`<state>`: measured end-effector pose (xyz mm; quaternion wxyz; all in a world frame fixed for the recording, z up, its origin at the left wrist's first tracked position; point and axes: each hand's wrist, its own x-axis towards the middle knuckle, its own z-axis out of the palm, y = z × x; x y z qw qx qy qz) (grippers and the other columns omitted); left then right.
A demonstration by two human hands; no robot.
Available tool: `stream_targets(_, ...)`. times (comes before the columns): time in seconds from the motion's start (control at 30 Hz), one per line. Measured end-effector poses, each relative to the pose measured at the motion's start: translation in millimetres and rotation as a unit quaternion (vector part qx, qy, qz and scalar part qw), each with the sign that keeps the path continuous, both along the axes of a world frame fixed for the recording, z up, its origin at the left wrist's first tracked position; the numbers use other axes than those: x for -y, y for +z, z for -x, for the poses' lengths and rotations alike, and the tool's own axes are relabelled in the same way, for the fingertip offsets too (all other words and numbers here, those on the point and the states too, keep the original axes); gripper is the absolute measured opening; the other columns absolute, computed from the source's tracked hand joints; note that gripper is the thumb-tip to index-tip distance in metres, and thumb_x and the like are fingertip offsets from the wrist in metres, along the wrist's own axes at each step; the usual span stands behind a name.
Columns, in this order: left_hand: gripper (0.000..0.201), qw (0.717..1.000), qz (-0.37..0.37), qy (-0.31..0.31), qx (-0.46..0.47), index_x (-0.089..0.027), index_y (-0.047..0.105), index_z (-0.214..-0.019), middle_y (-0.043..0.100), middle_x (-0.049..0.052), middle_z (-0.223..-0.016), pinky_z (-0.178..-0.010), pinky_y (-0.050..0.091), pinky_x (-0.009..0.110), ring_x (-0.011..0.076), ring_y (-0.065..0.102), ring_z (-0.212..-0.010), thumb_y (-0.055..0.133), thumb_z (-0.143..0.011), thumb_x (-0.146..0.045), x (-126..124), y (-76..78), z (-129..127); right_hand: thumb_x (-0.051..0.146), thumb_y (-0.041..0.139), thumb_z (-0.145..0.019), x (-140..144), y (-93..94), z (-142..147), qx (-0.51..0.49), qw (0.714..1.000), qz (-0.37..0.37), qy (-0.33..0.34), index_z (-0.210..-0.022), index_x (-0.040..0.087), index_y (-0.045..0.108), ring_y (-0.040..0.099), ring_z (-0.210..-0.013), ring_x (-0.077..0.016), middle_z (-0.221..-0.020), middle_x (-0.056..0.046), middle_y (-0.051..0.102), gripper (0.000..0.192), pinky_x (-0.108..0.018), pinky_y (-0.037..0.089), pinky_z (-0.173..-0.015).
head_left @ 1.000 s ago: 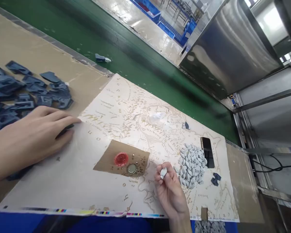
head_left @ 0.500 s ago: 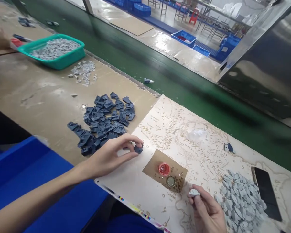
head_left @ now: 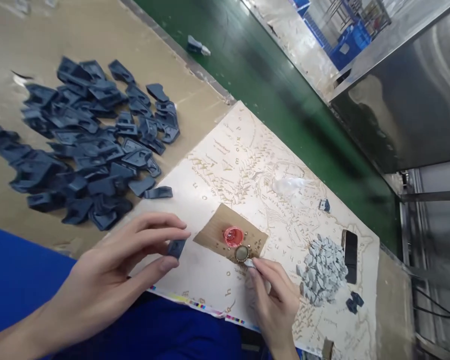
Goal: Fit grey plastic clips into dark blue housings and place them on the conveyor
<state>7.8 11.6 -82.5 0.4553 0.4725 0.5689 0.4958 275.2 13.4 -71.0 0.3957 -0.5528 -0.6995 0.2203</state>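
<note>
A dark blue plastic clip [head_left: 176, 247] sits pinched between the thumb and fingertips of the left hand [head_left: 112, 280], held just above the printed map sheet [head_left: 225, 170], near its front edge. The clip's long axis appears to run diagonally, from lower left up toward the right, pointing at the brown cardboard patch [head_left: 213, 232] beside it (its exact front and back are too small to tell). The right hand [head_left: 273, 300] has its fingertips pressed together on a small pale grey piece [head_left: 249, 263], touching down beside a round metal disc [head_left: 242, 253] and a red cap [head_left: 233, 236] on the patch. Tiny brass beads lie scattered there; a careless brush of either hand could probably roll them away. The light pinch on the clip might also let it twist or drop. A heap of matching blue clips [head_left: 90, 145] lies to the left, a grey pile [head_left: 322, 270] to the right.
</note>
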Motion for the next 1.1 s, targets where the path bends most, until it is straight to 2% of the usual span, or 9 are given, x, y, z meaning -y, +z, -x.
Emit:
stream_targets(0.07,0.019,0.999,0.030,0.032,0.010,-0.049,0.083,-0.111,0.081,-0.007,-0.127,-0.090,0.068,0.020,0.0200,0.077,-0.117,0.075,-0.098,-0.038,9.1,2.2,-9.7,0.005,0.074,-0.093,0.5,-4.2,1.4,0.028,0.999,-0.013,0.015,-0.113,0.028,0.085,0.084,-0.080,-0.0211,-0.095,-0.007,0.087,0.032,-0.030,0.072,-0.071)
stream_targets(0.2,0.017,0.996,0.047,0.066,0.019,-0.049,0.079,-0.115,0.086,-0.009,-0.113,-0.093,0.068,0.020,0.0170,0.083,-0.105,0.073,-0.100,-0.056,17.1,2.4,-17.7,0.004,0.073,-0.095,-0.8,-9.4,1.6,0.062,0.997,-0.020,0.040,-0.114,0.025,0.084,0.083,-0.081,-0.0196,-0.096,-0.008,0.086,0.031,-0.028,0.072,-0.073)
stream_targets(0.37,0.022,1.000,-0.011,0.024,0.012,-0.050,0.080,-0.120,0.084,-0.007,-0.102,-0.078,0.066,0.015,0.0142,0.081,-0.093,0.079,-0.098,-0.052,23.2,-22.9,1.3,0.003,0.072,-0.096,-1.9,-13.2,1.6,0.085,0.994,-0.023,0.058,-0.116,0.023,0.084,0.083,-0.082,-0.0192,-0.097,-0.009,0.086,0.030,-0.028,0.072,-0.073)
stream_targets(0.47,0.027,0.998,-0.034,0.010,-0.048,-0.051,0.080,-0.124,0.080,-0.006,-0.106,-0.081,0.065,0.013,0.0121,0.078,-0.092,0.077,-0.098,-0.056,27.2,-33.6,10.8,0.004,0.074,-0.095,0.8,-13.8,1.0,0.067,0.997,-0.014,0.046,-0.113,0.024,0.085,0.083,-0.083,-0.0194,-0.097,-0.009,0.087,0.029,-0.028,0.072,-0.075)
stream_targets(0.6,0.026,0.997,-0.003,0.003,-0.076,-0.056,0.080,-0.122,0.079,-0.009,-0.110,-0.080,0.060,0.007,0.0073,0.076,-0.086,0.065,-0.103,-0.064,26.8,-21.4,-1.1,0.020,0.081,-0.095,6.9,-9.9,-1.4,-0.041,0.993,0.088,-0.066,-0.102,0.026,0.087,0.082,-0.073,-0.0183,-0.089,-0.005,0.087,0.011,-0.025,0.070,-0.066)
stream_targets(0.7,0.031,0.999,0.034,0.008,-0.035,-0.049,0.085,-0.114,0.082,-0.005,-0.106,-0.073,0.062,0.012,0.0110,0.078,-0.083,0.062,-0.104,-0.066,22.8,-3.5,-20.8,0.029,0.081,-0.096,7.5,-6.9,-3.0,-0.115,0.972,0.167,-0.117,-0.099,0.025,0.087,0.076,-0.057,-0.0149,-0.077,-0.002,0.084,0.008,-0.021,0.064,-0.053)
stream_targets(0.87,0.030,0.999,0.033,0.009,0.031,-0.044,0.089,-0.108,0.084,-0.002,-0.100,-0.078,0.065,0.017,0.0162,0.080,-0.086,0.070,-0.099,-0.066,17.0,2.9,-32.2,0.013,0.079,-0.093,0.9,-9.4,-1.6,-0.007,0.998,0.054,-0.030,-0.101,0.026,0.087,0.083,-0.083,-0.0195,-0.093,-0.005,0.087,0.017,-0.028,0.071,-0.075)
stream_targets(1.03,0.020,0.999,0.006,-0.012,0.031,-0.045,0.087,-0.115,0.085,-0.002,-0.106,-0.074,0.067,0.017,0.0187,0.082,-0.085,0.077,-0.098,-0.048,21.2,-10.6,-19.1,0.002,0.073,-0.094,0.1,-14.9,-0.4,0.055,0.998,-0.008,0.041,-0.111,0.023,0.084,0.083,-0.083,-0.0195,-0.097,-0.008,0.087,0.030,-0.029,0.072,-0.076)
stream_targets(1.1,0.022,1.000,0.018,-0.002,0.025,-0.043,0.088,-0.115,0.085,-0.001,-0.107,-0.075,0.067,0.018,0.0203,0.083,-0.086,0.076,-0.097,-0.051,23.8,-11.4,-18.1,0.001,0.072,-0.094,1.3,-15.9,-0.6,0.068,0.996,-0.016,0.047,-0.113,0.023,0.084,0.083,-0.084,-0.0202,-0.099,-0.008,0.087,0.031,-0.029,0.073,-0.076)
